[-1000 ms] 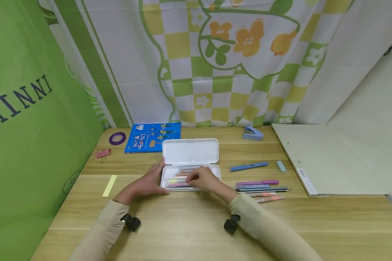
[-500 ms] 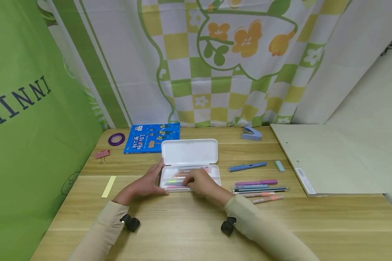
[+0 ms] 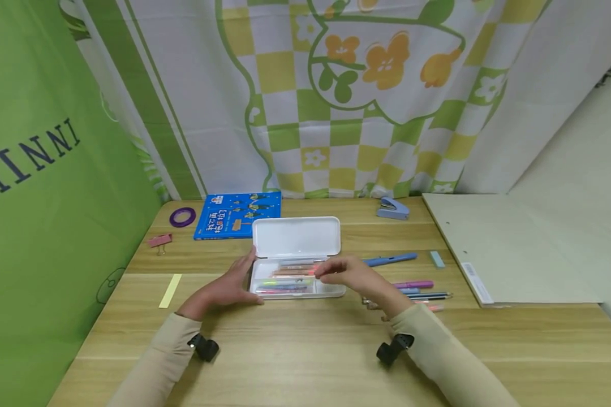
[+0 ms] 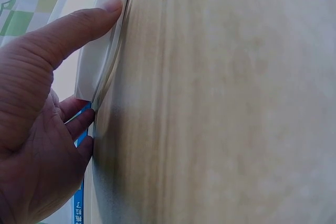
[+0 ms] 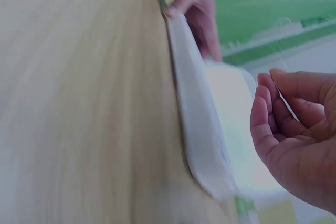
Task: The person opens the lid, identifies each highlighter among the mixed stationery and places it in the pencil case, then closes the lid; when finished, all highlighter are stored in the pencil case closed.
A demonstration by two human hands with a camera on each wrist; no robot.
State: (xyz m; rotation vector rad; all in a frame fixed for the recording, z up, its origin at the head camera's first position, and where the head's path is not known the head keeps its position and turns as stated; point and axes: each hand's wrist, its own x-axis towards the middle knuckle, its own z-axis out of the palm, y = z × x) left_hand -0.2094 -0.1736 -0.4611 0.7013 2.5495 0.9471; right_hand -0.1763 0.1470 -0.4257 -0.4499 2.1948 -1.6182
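Observation:
A white pencil case (image 3: 328,290) lies open on the table with its lid (image 3: 296,237) tipped back. Several pens (image 3: 284,288) and orange-tipped markers (image 3: 294,272) lie inside. My left hand (image 3: 226,288) grips the left end of the case; in the left wrist view its thumb (image 4: 84,27) presses along the front wall and the fingers reach round the corner. Over the case's right end hovers my right hand (image 3: 358,277), loosely curled. The right wrist view shows this right hand (image 5: 299,129) with nothing in it, thumb tip near the fingertips.
Right of the case lie a blue pen (image 3: 394,259), a purple pen (image 3: 420,284), pencils (image 3: 433,295), markers and an eraser (image 3: 437,259). Behind are a stapler (image 3: 392,208) and blue book (image 3: 219,217). A large pale board (image 3: 519,249) fills the right; tape (image 3: 183,216) stands left.
My right hand has let go of a pen inside the case, lifted and moved right. The case's contents show more fully now. The left hand stays at the case's left end.

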